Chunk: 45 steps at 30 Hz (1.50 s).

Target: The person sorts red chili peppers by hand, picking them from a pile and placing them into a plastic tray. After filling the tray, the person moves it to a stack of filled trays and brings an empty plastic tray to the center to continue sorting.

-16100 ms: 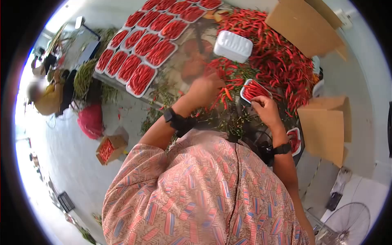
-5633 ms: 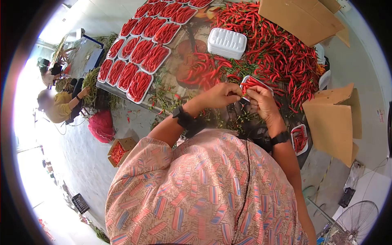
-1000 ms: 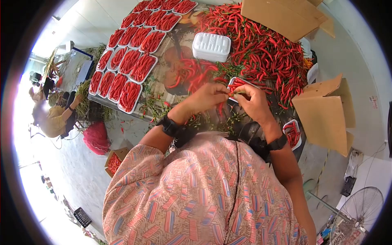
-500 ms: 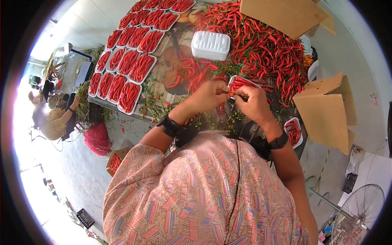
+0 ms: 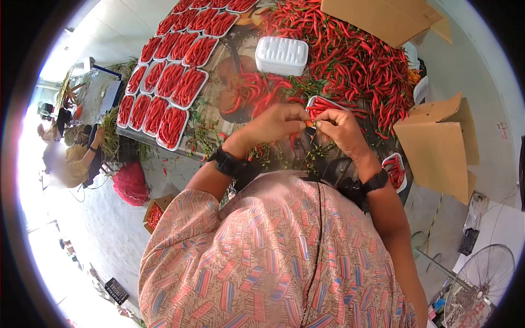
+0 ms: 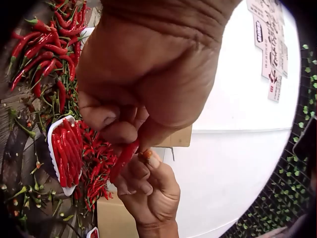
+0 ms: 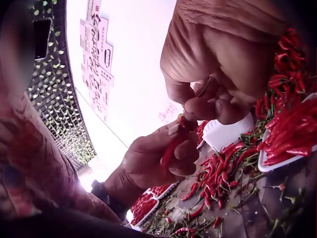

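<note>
In the head view my left hand [image 5: 276,124] and right hand [image 5: 345,134] meet in front of a small white tray [image 5: 312,100] part-filled with red chilies. The left wrist view shows a red chili pepper [image 6: 123,161] gripped in the left hand, its orange stem end [image 6: 147,154] at the right thumb. From the right wrist, a thin green stem [image 7: 204,87] shows between the right hand's curled fingers, which pinch the chili's stem end. A loose heap of chilies [image 5: 262,90] lies beyond the left hand.
Rows of filled trays [image 5: 176,147] cover the table's left side. An upturned tray stack [image 5: 281,54] stands mid-table beside a large chili pile [image 5: 366,65]. Cardboard boxes [image 5: 432,150] flank the right edge, near another filled tray [image 5: 403,186]. Stem scraps [image 5: 268,161] litter the near side.
About sixteen seconds ago the left hand was apart, over the loose chilies, and the right hand was at the tray. Over the last second both hands stay together, with small finger shifts.
</note>
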Tool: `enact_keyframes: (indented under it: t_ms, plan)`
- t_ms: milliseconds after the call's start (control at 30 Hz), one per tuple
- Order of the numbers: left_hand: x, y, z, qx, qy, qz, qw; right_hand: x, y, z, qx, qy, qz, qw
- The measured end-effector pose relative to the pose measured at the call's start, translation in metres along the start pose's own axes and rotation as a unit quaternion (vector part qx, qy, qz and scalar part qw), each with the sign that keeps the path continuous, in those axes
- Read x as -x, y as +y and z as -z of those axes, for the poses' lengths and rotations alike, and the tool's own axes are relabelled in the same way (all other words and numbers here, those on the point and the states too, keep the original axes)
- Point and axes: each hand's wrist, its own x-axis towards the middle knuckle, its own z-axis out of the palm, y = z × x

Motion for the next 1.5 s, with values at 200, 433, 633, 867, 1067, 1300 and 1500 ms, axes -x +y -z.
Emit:
enact_keyframes:
  t_ms: [200, 433, 633, 867, 1067, 1300, 1500]
  plan:
    - [-0.004, 0.001, 0.005, -0.008, 0.012, -0.012, 1.0, 0.012, 0.006, 0.024, -0.153, -0.104, -0.018, 0.983]
    - [-0.01, -0.012, 0.024, -0.037, 0.107, -0.003, 0.994, 0.054, 0.05, 0.07, 0.529, -0.044, 0.059, 0.846]
    - [-0.031, -0.024, 0.012, -0.099, 0.087, -0.058, 0.99, 0.049, 0.018, 0.06, 0.386, 0.089, -0.016, 0.918]
    - [-0.052, 0.008, -0.022, -0.321, 0.039, -0.14, 0.936, 0.028, 0.007, 0.03, 0.267, 0.132, 0.11, 0.948]
    - [-0.077, -0.011, -0.032, -0.337, 0.051, -0.263, 0.903, 0.035, 0.007, 0.042, 0.314, 0.16, 0.14, 0.925]
    - [-0.093, -0.057, -0.027, -0.52, 0.058, -0.242, 0.817, 0.047, 0.05, 0.074, 0.301, 0.273, 0.088, 0.909]
    - [-0.097, -0.068, -0.03, -0.574, 0.036, -0.251, 0.779, 0.042, 0.081, 0.077, 0.222, 0.273, 0.066, 0.934]
